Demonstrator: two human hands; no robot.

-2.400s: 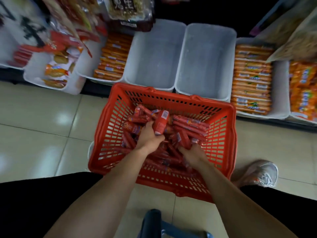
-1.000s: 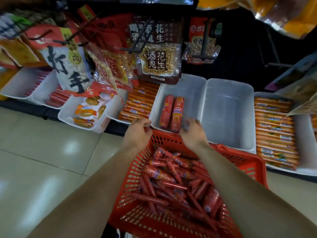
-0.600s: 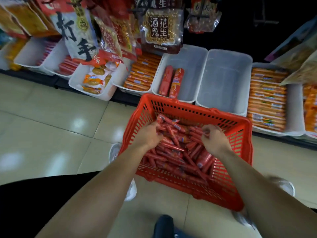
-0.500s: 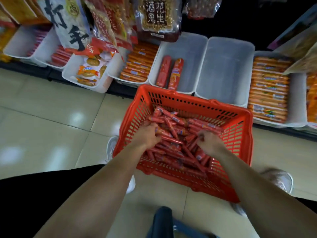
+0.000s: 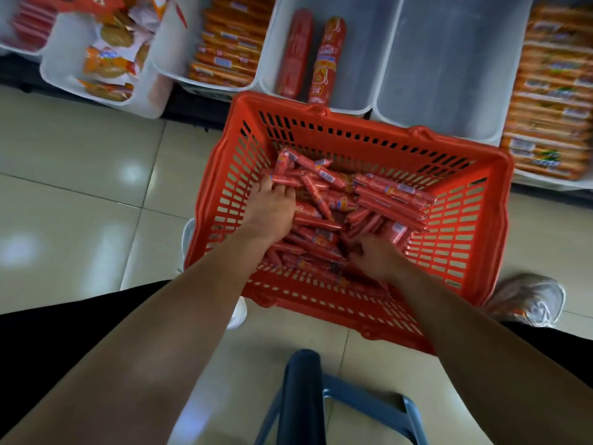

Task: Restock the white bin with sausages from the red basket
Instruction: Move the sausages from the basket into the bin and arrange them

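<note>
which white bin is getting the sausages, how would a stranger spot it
Start at the red basket on the floor; a row of white bins lines the shelf behind it. The white bin sits just behind the basket's far left corner. It alone holds only two fat red sausages; its right neighbour is bare, its left holds orange packs.

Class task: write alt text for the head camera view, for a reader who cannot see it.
Both hands, left and right, dig into a red basket of small sausages on a tiled floor. Behind it, a white bin holds two large sausages.
</note>
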